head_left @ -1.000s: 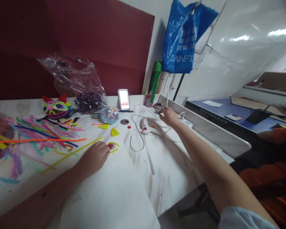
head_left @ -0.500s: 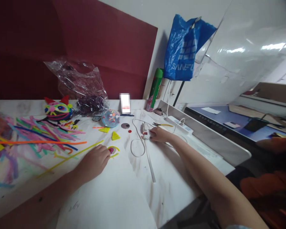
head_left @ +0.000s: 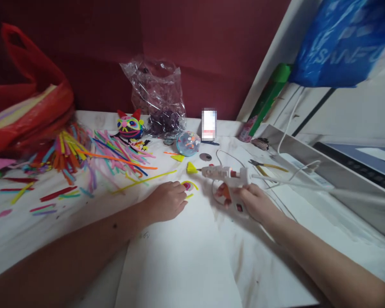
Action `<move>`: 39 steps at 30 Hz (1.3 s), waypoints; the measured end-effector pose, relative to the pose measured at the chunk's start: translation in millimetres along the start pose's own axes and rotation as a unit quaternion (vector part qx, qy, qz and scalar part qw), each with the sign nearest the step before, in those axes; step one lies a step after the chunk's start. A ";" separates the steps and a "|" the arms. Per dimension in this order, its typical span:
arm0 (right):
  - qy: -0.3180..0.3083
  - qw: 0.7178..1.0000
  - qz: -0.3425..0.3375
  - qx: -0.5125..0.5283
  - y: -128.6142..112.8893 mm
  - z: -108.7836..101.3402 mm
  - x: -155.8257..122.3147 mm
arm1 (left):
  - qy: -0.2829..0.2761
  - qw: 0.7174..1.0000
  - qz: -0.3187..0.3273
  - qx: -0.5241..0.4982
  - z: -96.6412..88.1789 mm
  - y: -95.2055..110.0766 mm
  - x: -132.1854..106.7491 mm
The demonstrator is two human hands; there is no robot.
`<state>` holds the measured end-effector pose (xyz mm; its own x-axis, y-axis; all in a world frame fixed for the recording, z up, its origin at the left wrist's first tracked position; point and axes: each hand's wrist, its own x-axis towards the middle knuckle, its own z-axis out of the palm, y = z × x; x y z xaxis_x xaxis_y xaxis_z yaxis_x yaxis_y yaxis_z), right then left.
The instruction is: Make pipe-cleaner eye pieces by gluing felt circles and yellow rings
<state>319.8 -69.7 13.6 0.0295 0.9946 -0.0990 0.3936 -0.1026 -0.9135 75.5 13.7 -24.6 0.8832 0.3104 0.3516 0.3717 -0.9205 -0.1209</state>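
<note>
Head view: right hand (head_left: 255, 203) closed round the grip of the glue gun (head_left: 226, 174); gun lifted just off the table (head_left: 276, 265), nozzle toward the person's left; white cord (head_left: 285, 179) runs from the gun's rear away to the right.

Left hand (head_left: 167, 201) lies flat, palm down, fingers loosely curled, holding nothing; fingertips (head_left: 183, 197) touch the coil (head_left: 188, 186), a small spiral of yellow and pink pipe cleaner.

Places taken from the coil: gun nozzle just right of it and a little above, not touching; yellow triangle (head_left: 191, 168) just behind it; a long yellow stem (head_left: 144, 181) runs off to its left; white sheet (head_left: 179, 256) lies in front of it, under the left wrist.

Further behind the coil: round clear dish (head_left: 188, 143); cat-face ball (head_left: 130, 125); clear bag (head_left: 158, 96) against the red wall.

Far left of the coil: loose heap of pipe cleaners (head_left: 83, 156); red bag (head_left: 25, 111) behind that heap.

Right of the coil, past the gun: pliers (head_left: 266, 164); green can (head_left: 266, 96) leaning in the corner, blue bag (head_left: 343, 42) above it.
</note>
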 end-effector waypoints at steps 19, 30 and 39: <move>-0.118 0.987 -0.004 -0.106 -5.0 -19.6 -10.8 | -0.029 0.996 0.061 -0.062 1.0 -0.1 5.1; -0.121 0.983 0.015 -0.139 -2.7 -19.1 -13.2 | -0.036 0.996 0.054 -0.059 0.2 0.7 5.4; -0.109 0.978 -0.031 -0.172 -0.5 -15.7 -11.8 | -0.030 0.996 0.057 -0.059 0.6 0.7 5.2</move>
<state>333.6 -81.2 21.4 -0.1867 0.9687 -0.1636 0.6761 0.0059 -0.7368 80.6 14.7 -23.4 0.9346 0.2122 0.2855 0.2346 -0.9710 -0.0463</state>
